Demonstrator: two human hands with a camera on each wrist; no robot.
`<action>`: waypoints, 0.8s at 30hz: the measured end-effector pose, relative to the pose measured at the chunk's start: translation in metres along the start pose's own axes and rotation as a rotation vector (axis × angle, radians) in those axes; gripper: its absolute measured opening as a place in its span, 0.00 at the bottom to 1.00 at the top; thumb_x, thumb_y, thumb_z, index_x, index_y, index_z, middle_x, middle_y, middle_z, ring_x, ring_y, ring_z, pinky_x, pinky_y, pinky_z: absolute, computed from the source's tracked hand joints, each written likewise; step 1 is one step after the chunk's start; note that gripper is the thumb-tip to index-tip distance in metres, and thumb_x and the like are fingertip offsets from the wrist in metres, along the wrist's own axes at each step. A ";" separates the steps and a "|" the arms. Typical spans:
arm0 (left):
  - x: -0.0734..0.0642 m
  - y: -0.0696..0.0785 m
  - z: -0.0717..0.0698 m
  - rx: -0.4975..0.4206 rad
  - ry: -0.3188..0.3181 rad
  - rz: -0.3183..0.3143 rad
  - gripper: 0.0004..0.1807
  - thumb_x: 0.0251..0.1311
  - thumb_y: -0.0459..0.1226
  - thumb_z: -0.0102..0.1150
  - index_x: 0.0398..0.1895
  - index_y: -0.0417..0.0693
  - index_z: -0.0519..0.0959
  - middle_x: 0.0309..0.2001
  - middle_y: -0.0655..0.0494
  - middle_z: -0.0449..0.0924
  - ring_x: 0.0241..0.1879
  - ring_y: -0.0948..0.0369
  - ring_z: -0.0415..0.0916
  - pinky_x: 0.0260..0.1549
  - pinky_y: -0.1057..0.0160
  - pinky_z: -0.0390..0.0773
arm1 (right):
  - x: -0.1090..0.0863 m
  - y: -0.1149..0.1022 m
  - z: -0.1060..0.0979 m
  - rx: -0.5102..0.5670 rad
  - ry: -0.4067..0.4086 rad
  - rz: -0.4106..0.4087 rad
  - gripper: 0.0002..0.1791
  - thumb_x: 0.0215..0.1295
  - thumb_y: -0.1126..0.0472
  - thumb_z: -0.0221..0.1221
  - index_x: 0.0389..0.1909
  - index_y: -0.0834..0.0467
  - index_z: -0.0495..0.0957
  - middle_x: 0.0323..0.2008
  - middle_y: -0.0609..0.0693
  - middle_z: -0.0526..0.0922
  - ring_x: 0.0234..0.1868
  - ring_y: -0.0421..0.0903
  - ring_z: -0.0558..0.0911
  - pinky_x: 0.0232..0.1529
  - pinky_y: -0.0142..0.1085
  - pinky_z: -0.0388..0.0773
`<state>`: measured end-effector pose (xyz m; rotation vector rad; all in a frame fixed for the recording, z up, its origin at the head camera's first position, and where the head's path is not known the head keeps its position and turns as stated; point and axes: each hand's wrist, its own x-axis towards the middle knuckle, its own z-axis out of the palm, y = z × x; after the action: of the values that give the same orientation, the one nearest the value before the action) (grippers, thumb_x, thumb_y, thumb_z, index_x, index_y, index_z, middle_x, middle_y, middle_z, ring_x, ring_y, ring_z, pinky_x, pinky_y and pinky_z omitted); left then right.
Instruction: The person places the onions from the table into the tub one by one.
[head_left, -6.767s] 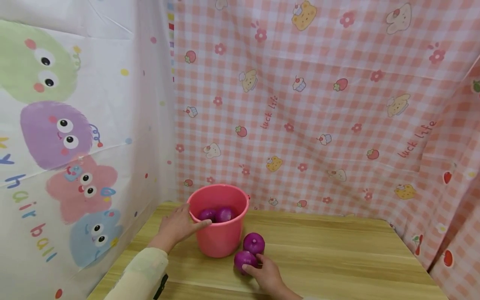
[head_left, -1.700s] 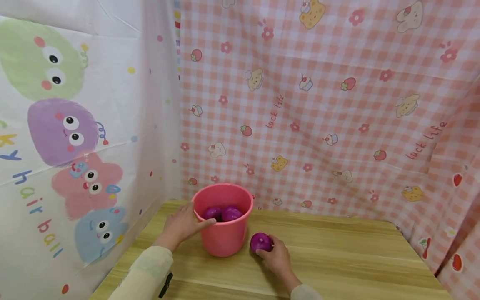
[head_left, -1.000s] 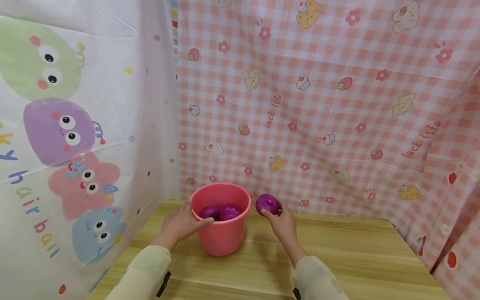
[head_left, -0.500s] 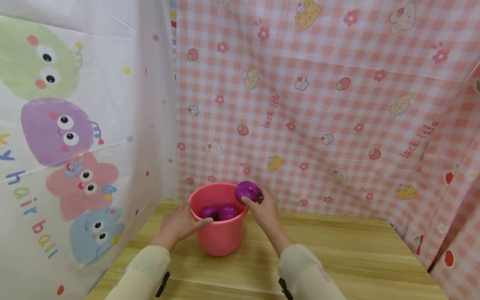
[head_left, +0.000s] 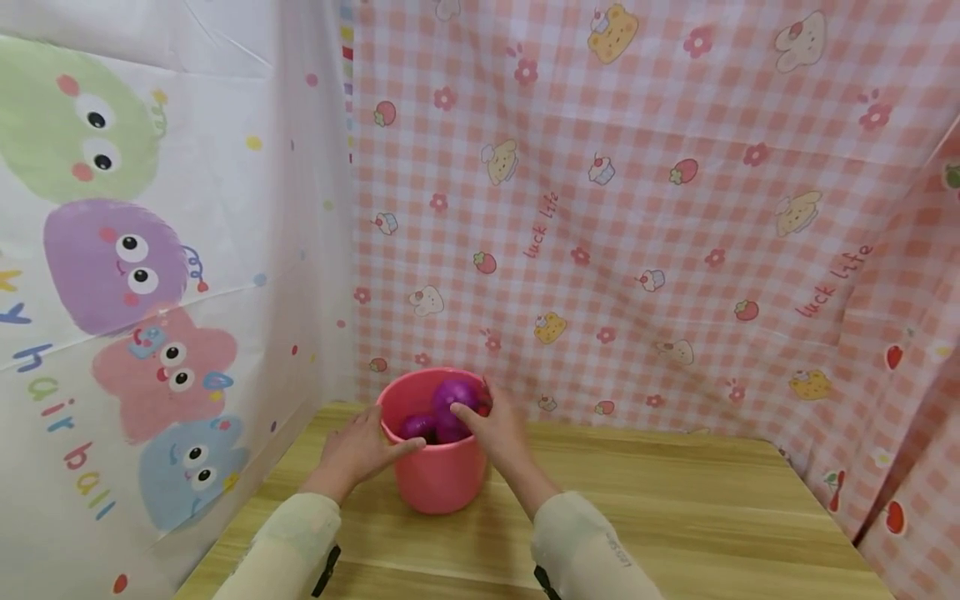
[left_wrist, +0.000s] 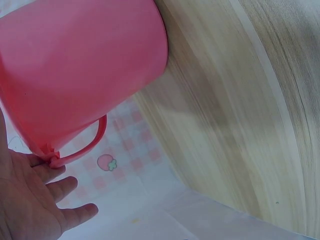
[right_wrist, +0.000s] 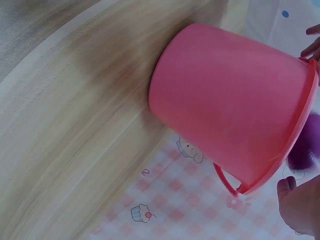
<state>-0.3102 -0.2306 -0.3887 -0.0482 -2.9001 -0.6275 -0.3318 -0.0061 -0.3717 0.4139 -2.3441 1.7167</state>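
Note:
A pink bucket [head_left: 441,479] stands upright on the wooden table. My left hand [head_left: 356,454] holds its left side, thumb along the front rim and fingers outside; in the left wrist view those fingers [left_wrist: 62,189] spread beside the handle joint. My right hand [head_left: 495,425] has a red onion [head_left: 454,395] inside the bucket's mouth at the right, its thumb against the onion's front. Below lie more red onions, one at the left [head_left: 415,427] and another partly hidden under the held one. In the right wrist view the onion [right_wrist: 306,145] shows past the rim, near my right hand [right_wrist: 300,205].
The wooden table [head_left: 637,508] extends to the right of the bucket. A pink checked cloth [head_left: 637,250] hangs behind it, and a white cloth [head_left: 292,250] with cartoon figures hangs at the left. The bucket's handle [left_wrist: 92,142] hangs down its outer side.
One red onion has gone from the table into the bucket. My right hand has lifted the other off the table, carried it left over the rim and lowered it. My left hand has stayed at the bucket.

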 end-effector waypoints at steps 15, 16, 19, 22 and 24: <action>0.001 0.002 0.000 0.009 0.003 0.027 0.63 0.47 0.79 0.50 0.76 0.44 0.58 0.67 0.41 0.68 0.65 0.40 0.65 0.56 0.24 0.61 | 0.001 0.011 -0.014 -0.042 0.064 0.021 0.39 0.65 0.53 0.66 0.73 0.61 0.63 0.64 0.63 0.73 0.62 0.59 0.75 0.58 0.50 0.76; 0.000 0.002 -0.001 0.015 0.002 0.028 0.63 0.47 0.79 0.50 0.76 0.43 0.58 0.67 0.40 0.68 0.65 0.40 0.65 0.55 0.24 0.61 | 0.001 0.011 -0.016 -0.043 0.064 0.026 0.39 0.65 0.53 0.66 0.73 0.61 0.63 0.65 0.62 0.73 0.62 0.59 0.75 0.59 0.50 0.76; 0.000 0.000 -0.003 0.023 0.004 0.027 0.63 0.48 0.78 0.50 0.76 0.42 0.57 0.67 0.38 0.67 0.65 0.39 0.65 0.56 0.25 0.61 | 0.002 0.014 -0.023 -0.058 0.072 0.027 0.39 0.65 0.52 0.66 0.72 0.62 0.63 0.66 0.61 0.71 0.63 0.58 0.74 0.58 0.50 0.76; 0.000 -0.001 -0.005 0.007 0.008 0.016 0.63 0.48 0.77 0.52 0.76 0.42 0.56 0.68 0.36 0.65 0.66 0.38 0.62 0.58 0.25 0.59 | 0.003 0.018 -0.033 -0.087 0.097 0.010 0.38 0.65 0.51 0.65 0.71 0.62 0.65 0.66 0.61 0.71 0.62 0.59 0.74 0.57 0.52 0.77; 0.000 -0.001 -0.007 -0.006 0.015 0.008 0.62 0.49 0.76 0.54 0.76 0.42 0.55 0.68 0.36 0.64 0.66 0.38 0.61 0.59 0.26 0.57 | 0.004 0.022 -0.041 -0.122 0.122 0.003 0.37 0.65 0.51 0.66 0.70 0.63 0.66 0.65 0.61 0.72 0.62 0.60 0.75 0.56 0.53 0.77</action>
<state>-0.3088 -0.2342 -0.3826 -0.0560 -2.8820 -0.6327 -0.3435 0.0388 -0.3778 0.2769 -2.3472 1.5434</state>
